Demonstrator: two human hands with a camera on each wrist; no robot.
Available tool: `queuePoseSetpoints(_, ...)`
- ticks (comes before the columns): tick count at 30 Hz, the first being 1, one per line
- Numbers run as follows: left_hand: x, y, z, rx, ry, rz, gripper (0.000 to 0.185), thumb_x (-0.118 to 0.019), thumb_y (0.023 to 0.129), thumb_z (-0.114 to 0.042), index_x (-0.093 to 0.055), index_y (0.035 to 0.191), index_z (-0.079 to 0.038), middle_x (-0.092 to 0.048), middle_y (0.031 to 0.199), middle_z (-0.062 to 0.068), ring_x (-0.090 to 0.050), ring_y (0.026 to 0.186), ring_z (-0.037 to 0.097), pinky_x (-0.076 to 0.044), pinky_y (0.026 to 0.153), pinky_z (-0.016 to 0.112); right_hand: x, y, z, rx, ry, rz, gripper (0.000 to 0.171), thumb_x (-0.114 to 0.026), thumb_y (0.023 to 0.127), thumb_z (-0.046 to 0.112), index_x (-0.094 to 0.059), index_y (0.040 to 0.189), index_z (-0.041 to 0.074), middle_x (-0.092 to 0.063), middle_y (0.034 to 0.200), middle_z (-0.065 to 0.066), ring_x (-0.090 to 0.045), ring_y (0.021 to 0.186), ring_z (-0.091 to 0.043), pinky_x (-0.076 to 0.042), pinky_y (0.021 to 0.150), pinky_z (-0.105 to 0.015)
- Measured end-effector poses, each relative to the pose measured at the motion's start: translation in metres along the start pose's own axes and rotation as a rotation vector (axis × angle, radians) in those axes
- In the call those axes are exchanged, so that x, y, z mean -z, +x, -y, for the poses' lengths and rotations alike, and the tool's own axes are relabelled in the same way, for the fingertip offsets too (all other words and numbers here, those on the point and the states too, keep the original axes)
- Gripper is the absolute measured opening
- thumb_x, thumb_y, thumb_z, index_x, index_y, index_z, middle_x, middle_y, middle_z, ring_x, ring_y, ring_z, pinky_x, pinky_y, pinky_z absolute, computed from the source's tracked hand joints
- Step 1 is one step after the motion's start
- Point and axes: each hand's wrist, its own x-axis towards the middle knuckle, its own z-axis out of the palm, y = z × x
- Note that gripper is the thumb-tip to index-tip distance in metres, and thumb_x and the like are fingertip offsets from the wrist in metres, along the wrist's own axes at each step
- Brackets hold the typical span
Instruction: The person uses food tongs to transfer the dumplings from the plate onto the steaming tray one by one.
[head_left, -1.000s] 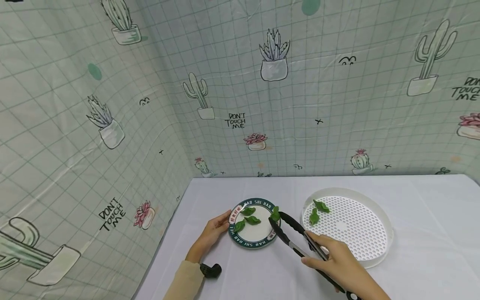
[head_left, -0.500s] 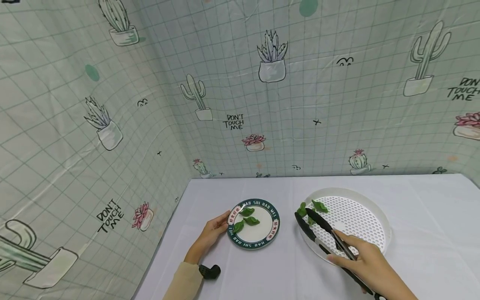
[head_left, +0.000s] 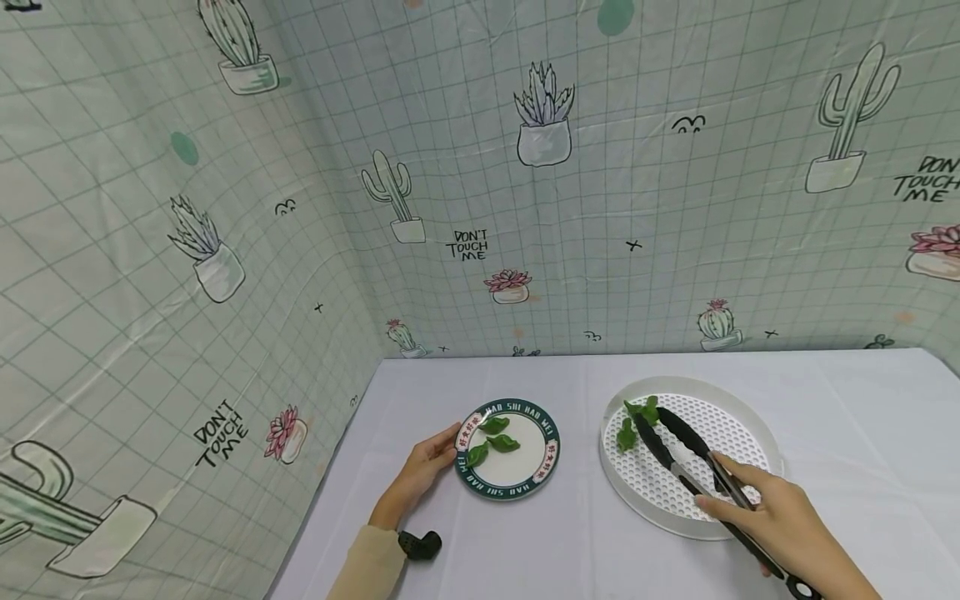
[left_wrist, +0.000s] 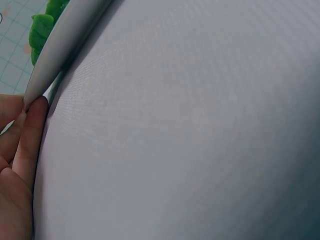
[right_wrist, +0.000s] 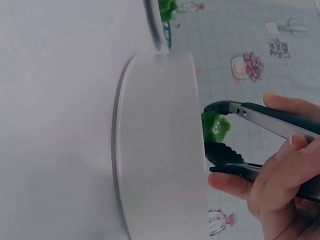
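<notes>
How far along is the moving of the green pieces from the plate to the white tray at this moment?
Roughly halfway, I would judge. Done: two green pieces lie at the white tray's left side. In hand: the right hand holds black tongs over the tray with a third piece in their grip, not yet released. Left: three pieces remain on the plate, whose rim the left hand touches.

Bare table between plate and tray

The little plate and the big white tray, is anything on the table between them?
Nothing: the head view shows only bare white tablecloth between the plate and the white tray.
</notes>
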Motion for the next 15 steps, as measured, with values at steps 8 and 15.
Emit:
queuePoseSetpoints(8, -0.001, -0.002, -0.001, 0.007, 0.012, -0.009, 0.048, -0.051, 0.103, -0.003, -0.039, 0.148, 0.006, -0.037, 0.153, 0.022, -0.035, 0.142, 0.038, -0.027, 0.116, 0.048, 0.013, 0.012, -0.013, -0.026, -0.07, 0.015, 0.08, -0.069, 0.094, 0.039, -0.036, 0.148, -0.01, -0.05, 0.121, -0.049, -0.053, 0.032, -0.023, -0.05, 0.05, -0.03)
queuePoseSetpoints(15, 0.001, -0.003, -0.002, -0.021, -0.007, 0.01, 0.049, -0.052, 0.103, -0.007, -0.039, 0.149, 0.004, -0.038, 0.154, 0.021, -0.034, 0.142, 0.036, -0.026, 0.117, 0.048, 0.018, 0.019, -0.021, -0.024, -0.089, 0.026, 0.079, -0.067, 0.095, 0.036, -0.035, 0.146, -0.015, -0.061, 0.073, -0.029, -0.054, 0.033, -0.023, -0.051, 0.043, -0.032)
